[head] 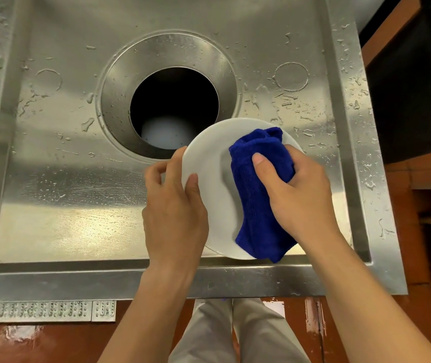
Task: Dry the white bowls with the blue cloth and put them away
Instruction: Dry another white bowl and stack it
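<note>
I hold a white bowl [214, 163] over the right front part of a steel sink. My left hand [175, 205] grips its left rim, thumb on the inner face and fingers behind. My right hand [295, 195] presses a folded blue cloth [259, 195] against the bowl's inside, thumb on top of the cloth. The cloth hangs past the bowl's lower rim. The bowl's right edge is hidden behind the cloth and hand.
The wet stainless sink [78, 195] has a large round opening [175, 106] in the middle, with something pale deep inside. Water drops cover the basin and its rim [350, 100]. Brown wooden shelving [424, 184] stands at the right. My legs and a red-brown floor show below.
</note>
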